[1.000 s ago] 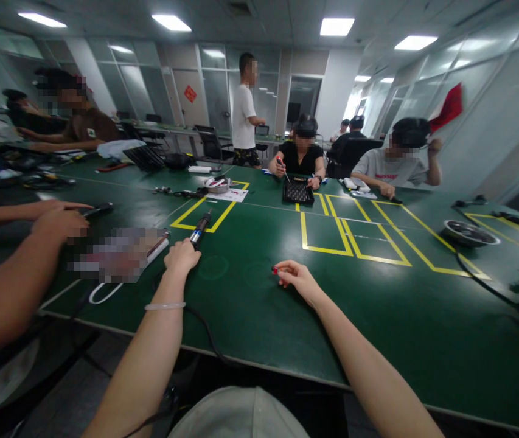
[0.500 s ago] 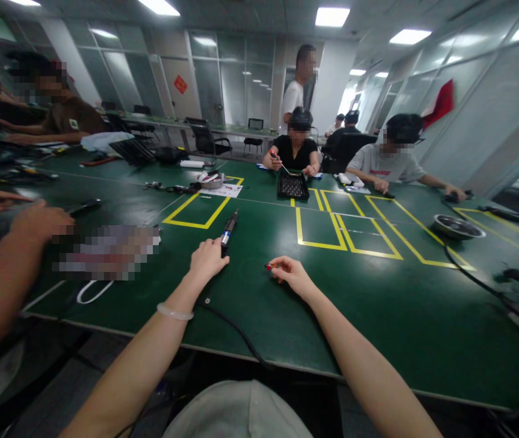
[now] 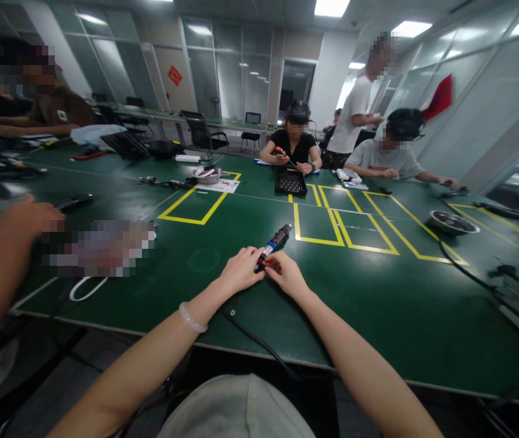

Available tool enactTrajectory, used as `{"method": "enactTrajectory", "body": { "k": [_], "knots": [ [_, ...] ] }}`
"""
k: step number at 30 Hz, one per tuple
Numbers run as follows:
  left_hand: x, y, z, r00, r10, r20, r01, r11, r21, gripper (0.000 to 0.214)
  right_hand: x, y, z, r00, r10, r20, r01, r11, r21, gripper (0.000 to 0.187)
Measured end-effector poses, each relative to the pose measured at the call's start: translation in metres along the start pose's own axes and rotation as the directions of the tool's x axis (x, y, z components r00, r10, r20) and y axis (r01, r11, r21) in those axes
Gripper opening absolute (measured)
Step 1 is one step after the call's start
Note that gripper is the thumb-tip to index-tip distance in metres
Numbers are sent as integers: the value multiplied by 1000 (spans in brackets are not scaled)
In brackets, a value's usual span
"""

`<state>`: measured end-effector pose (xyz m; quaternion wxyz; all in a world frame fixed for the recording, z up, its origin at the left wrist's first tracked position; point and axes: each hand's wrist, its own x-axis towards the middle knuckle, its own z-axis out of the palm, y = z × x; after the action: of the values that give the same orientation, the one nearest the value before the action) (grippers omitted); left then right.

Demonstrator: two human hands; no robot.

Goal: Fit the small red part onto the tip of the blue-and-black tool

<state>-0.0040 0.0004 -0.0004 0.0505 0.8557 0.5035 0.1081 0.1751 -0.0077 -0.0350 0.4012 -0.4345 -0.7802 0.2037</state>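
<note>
A left hand (image 3: 242, 269) curls around the near end of a dark, blue-banded tool (image 3: 275, 242) at a green table (image 3: 378, 322), thumb and fingers closed on its body. The tool extends beyond the knuckles, slanting away to the right, its far end just beside a corner of yellow tape (image 3: 318, 241). Meeting it from the other side, the right hand (image 3: 290, 277) pinches a small red piece (image 3: 272, 266) between thumb and fingertips, right beside the tool's near end; whether piece and tool touch cannot be told. Fingers cover most of the piece, leaving its shape unclear, and the left hand hides the tool's rear. A black cable (image 3: 263, 345) slips out of sight behind the left wrist. At left, a blurred-out packet (image 3: 104, 248) is unreadable, and a co-worker's hand (image 3: 26, 218) is partly masked, the arm cut off by the frame.
</note>
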Motion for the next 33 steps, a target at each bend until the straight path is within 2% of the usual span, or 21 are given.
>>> {"method": "enactTrajectory", "body": {
  "k": [5, 11, 17, 21, 28, 33],
  "knots": [
    [-1, -2, 2, 1000, 20, -9, -20, 1000, -7, 60, -2, -3, -1, 997, -35, 66, 44, 990, -136, 11],
    [-1, -6, 5, 999, 28, -21, -28, 1000, -6, 65, -2, 4, -4, 988, -95, 122, 107, 990, -91, 16],
    [-2, -3, 2, 1000, 23, -7, -24, 1000, -14, 63, 0, 9, 0, 990, -96, 108, 104, 992, -74, 16],
    [-1, 2, -1, 1000, 12, 0, -12, 1000, -2, 58, 2, 9, 2, 995, -80, 56, 83, 994, -65, 11],
    [-4, 14, 0, 999, -36, -35, 39, 995, 87, 51, 3, 2, -4, 996, -79, 36, 80, 997, -12, 13],
    [-3, 19, 0, 998, -56, -33, 59, 991, 123, 53, 1, 1, -8, 999, -53, 8, 53, 999, -13, 15]
  ]
}}
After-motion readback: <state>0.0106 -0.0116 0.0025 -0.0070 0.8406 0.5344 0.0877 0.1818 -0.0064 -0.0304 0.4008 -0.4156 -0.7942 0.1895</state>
